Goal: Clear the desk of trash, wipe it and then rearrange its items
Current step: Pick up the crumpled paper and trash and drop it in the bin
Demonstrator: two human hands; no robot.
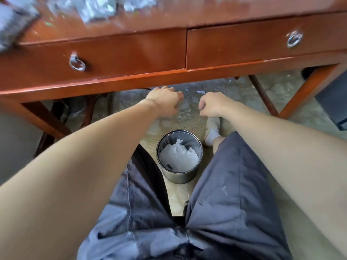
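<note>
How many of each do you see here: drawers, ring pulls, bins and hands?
Drawers: 2 (left drawer, right drawer)
Ring pulls: 2 (left pull, right pull)
Bins: 1 (bin)
Hands: 2 (left hand, right hand)
Total: 7

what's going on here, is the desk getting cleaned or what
A seated person holds both hands low, under the front edge of the wooden desk, above and a little beyond a small metal waste bin. The left hand and right hand are loosely curled and appear to hold nothing. The bin already has crumpled white paper in it. Blurred light clutter lies on the desk top, so the clearing looks unfinished. Both drawers are closed.
</note>
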